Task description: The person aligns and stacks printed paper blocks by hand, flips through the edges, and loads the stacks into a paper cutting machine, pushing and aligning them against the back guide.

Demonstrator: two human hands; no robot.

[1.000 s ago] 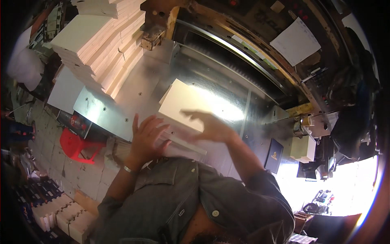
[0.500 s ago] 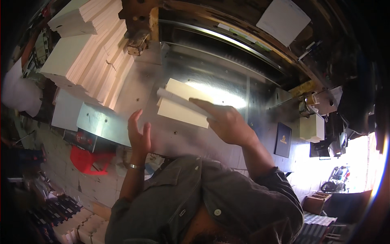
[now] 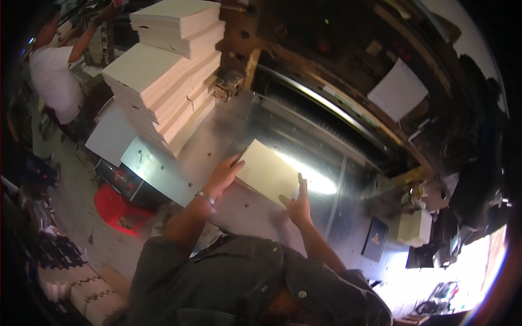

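A cream paper block [image 3: 269, 173] lies over the metal table between my hands, its pale top face up. My left hand [image 3: 222, 176] is closed on its left end, fingers along that edge. At the other end, my right hand [image 3: 296, 205] grips the right corner, with the thumb at the near edge and the fingers along the right side. The underside of the block is hidden, so I cannot tell whether it touches the table.
Tall stacks of cream paper blocks [image 3: 147, 76] stand at the left of the metal table [image 3: 223, 209]. A dark slotted machine opening [image 3: 304, 103] runs along the back. A dark blue booklet [image 3: 375, 239] lies at right. A red stool [image 3: 120, 209] stands below; another person [image 3: 57, 81] works far left.
My right hand has left the flat whitish piece it held over the block and now grips the block's right end. My left hand has moved from the air onto its left end. The view has turned.
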